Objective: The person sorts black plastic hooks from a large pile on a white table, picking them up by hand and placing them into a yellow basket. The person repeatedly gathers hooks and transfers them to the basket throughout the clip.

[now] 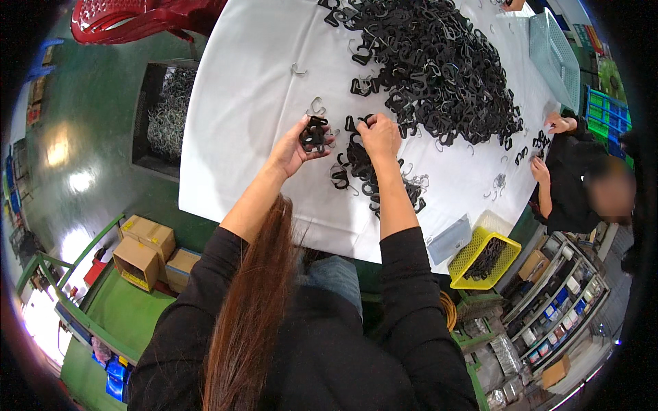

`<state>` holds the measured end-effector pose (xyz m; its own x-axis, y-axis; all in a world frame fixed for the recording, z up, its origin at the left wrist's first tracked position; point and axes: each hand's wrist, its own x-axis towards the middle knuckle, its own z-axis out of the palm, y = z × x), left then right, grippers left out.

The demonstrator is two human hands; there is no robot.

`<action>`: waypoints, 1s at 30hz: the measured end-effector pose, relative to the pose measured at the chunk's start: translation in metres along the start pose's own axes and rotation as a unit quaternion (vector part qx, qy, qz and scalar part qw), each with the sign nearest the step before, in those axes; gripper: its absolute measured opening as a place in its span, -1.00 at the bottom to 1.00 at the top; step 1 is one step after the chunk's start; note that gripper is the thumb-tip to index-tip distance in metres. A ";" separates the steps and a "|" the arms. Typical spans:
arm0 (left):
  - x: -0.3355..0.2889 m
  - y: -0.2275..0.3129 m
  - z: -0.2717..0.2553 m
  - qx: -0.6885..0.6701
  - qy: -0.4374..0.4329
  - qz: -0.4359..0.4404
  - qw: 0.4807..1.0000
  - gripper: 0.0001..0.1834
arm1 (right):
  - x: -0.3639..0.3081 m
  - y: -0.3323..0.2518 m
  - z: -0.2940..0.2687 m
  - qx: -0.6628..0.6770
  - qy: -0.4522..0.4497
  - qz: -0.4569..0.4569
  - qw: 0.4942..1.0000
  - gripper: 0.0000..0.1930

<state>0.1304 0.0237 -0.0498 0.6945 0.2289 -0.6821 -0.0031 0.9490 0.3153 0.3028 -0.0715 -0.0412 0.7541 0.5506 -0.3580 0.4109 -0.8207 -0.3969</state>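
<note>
My left hand [295,149] is cupped around several small black hooks [314,135], and a bare wire hook [317,107] lies just beyond its fingertips. To its right, my right hand [379,137] pinches a single black hook [351,124] between thumb and fingers. Below that hand a small heap of black hooks [359,161] lies on the white table [236,123], partly covered by my wrist and forearm. A far larger pile of black hooks with wire ends [439,68] spreads over the far side of the table.
A co-worker's hands [548,147] handle hooks at the right edge. A yellow basket [483,259] stands at the near right corner, a pale blue basket [555,58] at the far right. A dark crate of wire pieces [171,113] and a red chair [130,20] are to the left.
</note>
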 end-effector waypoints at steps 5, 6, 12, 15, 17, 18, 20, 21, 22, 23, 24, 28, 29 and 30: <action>-0.002 -0.007 0.002 -0.114 -0.043 -0.016 0.992 -0.51 | -0.045 -0.027 -0.003 0.168 -0.085 -0.132 0.973 -0.74; -0.003 -0.007 0.000 -0.128 -0.036 -0.018 0.991 -0.53 | -0.047 -0.025 -0.007 0.154 -0.056 -0.100 0.981 -0.72; -0.014 -0.005 -0.027 -0.141 -0.032 0.017 0.989 -0.62 | -0.030 0.032 -0.019 -0.035 0.097 0.176 0.979 -0.41; -0.019 -0.006 -0.037 -0.166 -0.038 0.029 0.985 -0.63 | -0.022 0.045 0.004 0.002 0.075 0.125 0.989 -0.48; -0.024 -0.007 -0.040 -0.170 -0.024 0.037 0.985 -0.62 | -0.016 0.051 0.008 0.055 0.016 0.086 0.995 -0.59; -0.027 -0.007 -0.041 -0.162 -0.028 0.042 0.985 -0.61 | -0.016 0.052 0.009 0.077 0.001 0.084 0.993 -0.62; -0.035 -0.006 -0.044 -0.162 -0.027 0.042 0.986 -0.61 | -0.018 0.054 0.003 0.145 0.003 0.074 0.987 -0.64; -0.038 -0.004 -0.045 -0.164 -0.039 0.048 0.985 -0.61 | -0.021 0.057 -0.003 0.122 0.010 0.081 0.989 -0.61; -0.041 -0.004 -0.046 -0.159 -0.019 0.046 0.986 -0.61 | -0.025 0.057 -0.006 0.107 0.034 0.082 0.990 -0.58; -0.043 -0.002 -0.048 -0.157 -0.013 0.049 0.986 -0.60 | -0.029 0.058 -0.010 0.079 0.066 0.099 0.990 -0.56; -0.044 -0.002 -0.048 -0.154 -0.004 0.055 0.986 -0.60 | -0.033 0.055 -0.008 0.036 0.047 0.096 0.994 -0.55; -0.044 -0.003 -0.044 -0.156 0.003 0.061 0.986 -0.59 | -0.039 0.043 0.009 -0.020 -0.003 0.041 0.999 -0.51; -0.044 -0.005 -0.043 -0.151 0.006 0.060 0.987 -0.60 | -0.038 0.041 0.013 0.015 -0.037 0.011 0.999 -0.52; -0.044 -0.006 -0.041 -0.144 0.009 0.059 0.988 -0.60 | -0.036 0.043 0.015 0.061 -0.036 -0.003 0.997 -0.57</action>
<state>0.0703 0.0168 -0.0484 0.6641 0.3424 -0.6646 -0.2891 0.9374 0.1941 0.2853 -0.1243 -0.0578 0.7109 0.5683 -0.4143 0.3459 -0.7954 -0.4977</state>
